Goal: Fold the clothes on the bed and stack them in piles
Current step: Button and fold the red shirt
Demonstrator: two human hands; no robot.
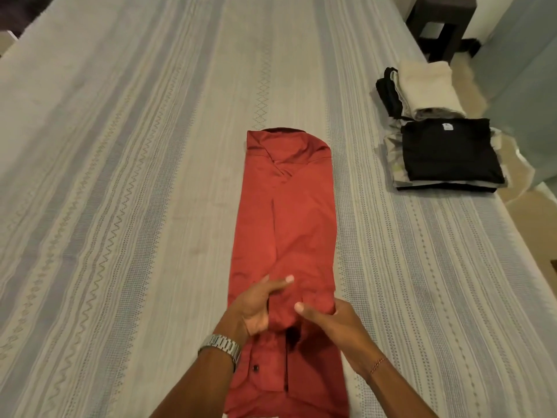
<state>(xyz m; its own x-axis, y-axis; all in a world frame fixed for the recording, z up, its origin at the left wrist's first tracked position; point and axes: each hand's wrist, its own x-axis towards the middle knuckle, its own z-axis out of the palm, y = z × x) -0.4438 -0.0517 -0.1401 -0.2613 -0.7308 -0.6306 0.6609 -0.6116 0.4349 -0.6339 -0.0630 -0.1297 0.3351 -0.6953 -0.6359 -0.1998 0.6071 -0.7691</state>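
Observation:
A red collared shirt lies on the bed, folded into a long narrow strip with its collar at the far end. Near its lower part, my left hand grips a bunched fold of the red cloth, thumb on top. My right hand grips the same fold from the right side, thumb pressing on the cloth. At the bed's right edge stand two piles of folded clothes: one topped by a black T-shirt, and behind it one topped by a cream garment.
The bed is covered by a pale striped spread and stretches wide to the left and far side. A dark wooden piece of furniture stands beyond the bed's far right corner. The right bed edge runs beside the piles.

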